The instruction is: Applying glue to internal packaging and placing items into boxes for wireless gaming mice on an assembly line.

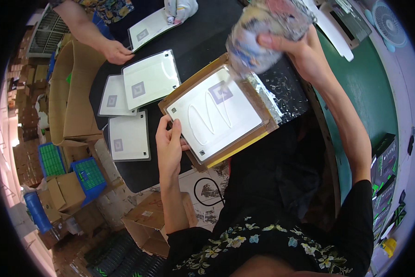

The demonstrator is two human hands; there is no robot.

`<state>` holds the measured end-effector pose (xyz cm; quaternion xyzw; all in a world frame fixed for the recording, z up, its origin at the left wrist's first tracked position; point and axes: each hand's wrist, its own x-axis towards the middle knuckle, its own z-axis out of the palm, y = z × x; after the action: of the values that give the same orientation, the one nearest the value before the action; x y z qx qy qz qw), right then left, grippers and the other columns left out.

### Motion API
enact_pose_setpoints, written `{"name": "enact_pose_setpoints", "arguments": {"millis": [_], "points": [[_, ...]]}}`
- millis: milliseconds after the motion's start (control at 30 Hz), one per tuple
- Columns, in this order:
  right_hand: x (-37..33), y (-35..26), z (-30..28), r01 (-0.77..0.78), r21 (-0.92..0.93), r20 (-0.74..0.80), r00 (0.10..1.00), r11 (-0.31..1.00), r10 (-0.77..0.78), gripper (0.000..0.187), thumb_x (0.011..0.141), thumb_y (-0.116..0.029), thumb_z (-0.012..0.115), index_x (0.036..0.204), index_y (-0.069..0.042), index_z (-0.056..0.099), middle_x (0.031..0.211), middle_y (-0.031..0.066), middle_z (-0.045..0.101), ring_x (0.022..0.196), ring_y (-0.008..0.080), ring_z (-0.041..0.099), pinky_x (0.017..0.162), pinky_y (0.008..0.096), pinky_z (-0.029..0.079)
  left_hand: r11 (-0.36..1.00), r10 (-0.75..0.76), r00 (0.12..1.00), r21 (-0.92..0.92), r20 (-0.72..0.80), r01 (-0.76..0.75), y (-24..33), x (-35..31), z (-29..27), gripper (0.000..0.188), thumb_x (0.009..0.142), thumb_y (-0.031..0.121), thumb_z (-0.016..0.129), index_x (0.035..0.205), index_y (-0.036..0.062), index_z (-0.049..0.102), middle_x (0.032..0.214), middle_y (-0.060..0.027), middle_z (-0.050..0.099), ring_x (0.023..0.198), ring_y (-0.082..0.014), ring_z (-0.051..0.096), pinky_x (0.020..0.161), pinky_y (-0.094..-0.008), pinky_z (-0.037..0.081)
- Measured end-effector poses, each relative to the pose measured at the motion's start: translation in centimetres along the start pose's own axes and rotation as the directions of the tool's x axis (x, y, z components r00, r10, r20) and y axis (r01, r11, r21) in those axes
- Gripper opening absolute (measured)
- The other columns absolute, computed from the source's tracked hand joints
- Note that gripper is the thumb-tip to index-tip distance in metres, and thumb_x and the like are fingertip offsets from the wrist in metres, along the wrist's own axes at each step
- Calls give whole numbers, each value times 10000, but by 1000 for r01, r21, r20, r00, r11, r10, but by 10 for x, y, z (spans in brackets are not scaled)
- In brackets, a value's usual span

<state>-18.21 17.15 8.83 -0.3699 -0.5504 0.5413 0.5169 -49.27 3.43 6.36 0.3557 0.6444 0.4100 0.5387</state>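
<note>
Left hand [171, 141] holds white panel [221, 114]; black table [196, 46] seems paint-flecked; cartons [71, 99] left.

The white panel [244, 117] at the centre looks smooth and lightly glossy, like plastic, with a wet-looking, shiny bead [213, 132] zigzagging over it. The brown border [258, 101] around it is duller; whether cardboard or wood is unclear. At the upper right, the bundle [258, 51] has a crinkled, shiny, see-through plastic skin. The black bench [198, 39] is matt, its spattered end [290, 92] rough and flaky. At the right, the green surface [369, 83] is smooth with a soft sheen. Left, the box [78, 87] is matt cardboard, the blue-and-green crate [89, 173] plastic.
</note>
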Motion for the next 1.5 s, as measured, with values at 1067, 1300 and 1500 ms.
{"name": "enact_pose_setpoints", "arguments": {"millis": [1067,1300,1500], "points": [[-61,-60,-259,-498,-842,-539,788,207,-298,622,909,-618,543,1324,-158,590,1348,219,556,1188,385,570,1014,494,440,876,445,837,-348,320,-333,19,-67,69,599,968,135,554,1495,14,298,1431,-204,452,1303,-305,466,1123,-442,358],[-150,-36,-389,-766,-624,-762,640,-156,-97,675,898,-769,339,1481,-434,401,1586,219,244,1410,557,230,1042,785,153,918,247,707,-393,663,48,-3,-104,184,576,958,4,541,1482,5,301,1407,-171,474,1271,-253,508,1092,-414,401],[-164,-16,-309,-397,-904,-380,916,-159,-127,663,934,-733,294,1491,-391,408,1565,216,311,1392,496,326,1114,617,234,954,153,695,-288,702,81,0,-108,225,533,1004,40,512,1487,23,288,1368,-162,519,1243,-243,541,1033,-403,454]]}}
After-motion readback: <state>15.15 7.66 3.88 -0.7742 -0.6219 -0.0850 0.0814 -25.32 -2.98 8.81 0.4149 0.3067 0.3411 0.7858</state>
